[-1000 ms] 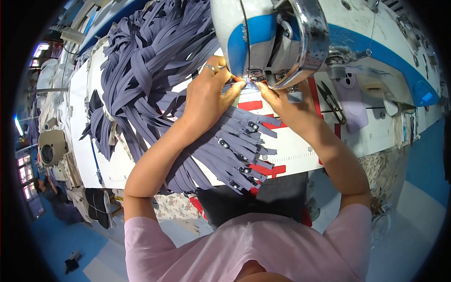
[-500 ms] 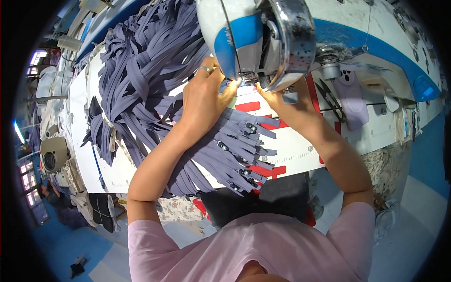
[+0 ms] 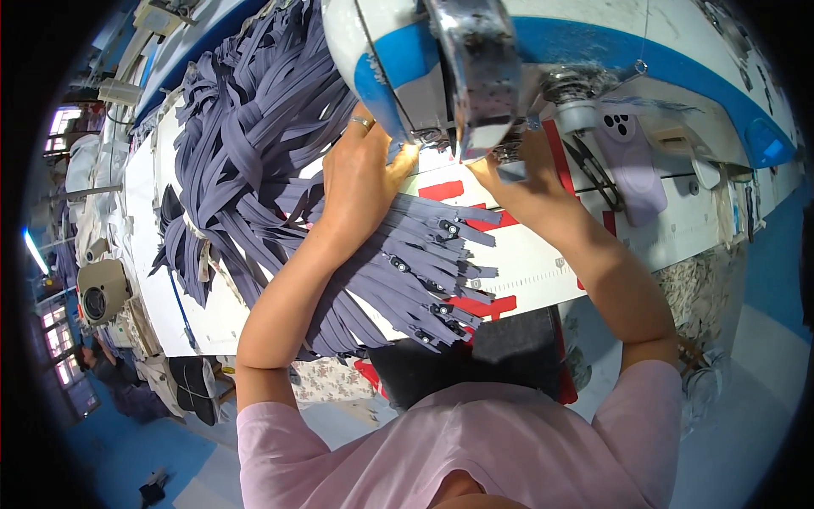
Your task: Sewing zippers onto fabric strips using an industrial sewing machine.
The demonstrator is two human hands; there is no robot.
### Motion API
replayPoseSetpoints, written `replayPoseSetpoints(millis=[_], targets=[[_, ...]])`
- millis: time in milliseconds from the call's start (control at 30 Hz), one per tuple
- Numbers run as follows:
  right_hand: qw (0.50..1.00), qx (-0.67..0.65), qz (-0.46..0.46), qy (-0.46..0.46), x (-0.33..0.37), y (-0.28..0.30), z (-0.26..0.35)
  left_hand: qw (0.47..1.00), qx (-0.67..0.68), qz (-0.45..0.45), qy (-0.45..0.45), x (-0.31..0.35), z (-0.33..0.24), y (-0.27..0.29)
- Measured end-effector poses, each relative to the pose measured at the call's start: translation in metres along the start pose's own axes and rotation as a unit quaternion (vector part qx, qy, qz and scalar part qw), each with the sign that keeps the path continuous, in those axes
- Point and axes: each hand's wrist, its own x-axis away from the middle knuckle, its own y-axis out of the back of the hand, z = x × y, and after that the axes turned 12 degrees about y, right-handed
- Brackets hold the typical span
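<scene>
One phone (image 3: 632, 174), snips (image 3: 607, 193) near right hand (image 3: 517, 188)

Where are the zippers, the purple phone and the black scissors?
Zippers (image 3: 420, 243): head view, on their fanned tapes.
Purple phone (image 3: 632, 170): head view, middle of its back.
Black scissors (image 3: 604, 176): head view, on one handle.
</scene>
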Motion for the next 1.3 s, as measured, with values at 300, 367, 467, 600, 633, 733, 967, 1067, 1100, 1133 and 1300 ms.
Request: replayPoseSetpoints(millis=[300,367,467,600,633,733,967,1067,1100,1133,1300], targets=[[0.999,0.016,-0.016,0.029,-0.002,0.002,-0.002,1.0,-0.027,0.003,-0.009,-0.001,0.001,-0.001],[1.0,0.002,-0.021,0.02,-0.003,0.002,-0.003,0.999,-0.034,-0.004,-0.017,-0.002,0.0,-0.001],[0.999,-0.02,-0.029,0.006,-0.004,0.0,-0.004,0.999,-0.044,-0.012,-0.027,-0.002,0.001,-0.002],[0.998,-0.05,-0.041,-0.012,-0.006,-0.002,-0.004,0.999,-0.039,-0.014,-0.026,-0.002,0.001,-0.001],[0.997,-0.058,-0.043,-0.016,-0.006,-0.003,-0.004,0.999,-0.039,-0.014,-0.026,-0.002,0.002,-0.001],[0.997,-0.048,-0.055,-0.013,-0.008,-0.003,-0.002,0.999,-0.018,-0.015,-0.032,-0.002,0.005,-0.002],[0.997,-0.039,-0.061,-0.004,-0.009,0.003,0.0,1.0,-0.019,-0.001,-0.014,0.0,0.002,0.0],[0.997,-0.049,-0.064,0.011,-0.008,0.006,0.0,1.0,-0.016,-0.003,-0.019,0.001,-0.001,0.001],[0.997,-0.049,-0.064,0.011,-0.008,0.006,0.0,1.0,-0.01,-0.006,-0.027,0.001,-0.002,0.001],[0.995,-0.07,-0.072,-0.005,-0.009,0.006,-0.001,1.0,-0.01,-0.006,-0.028,0.002,-0.003,0.002],[0.993,-0.081,-0.041,-0.077,-0.007,0.009,0.007,0.998,-0.041,-0.017,-0.043,0.005,-0.002,0.001]])
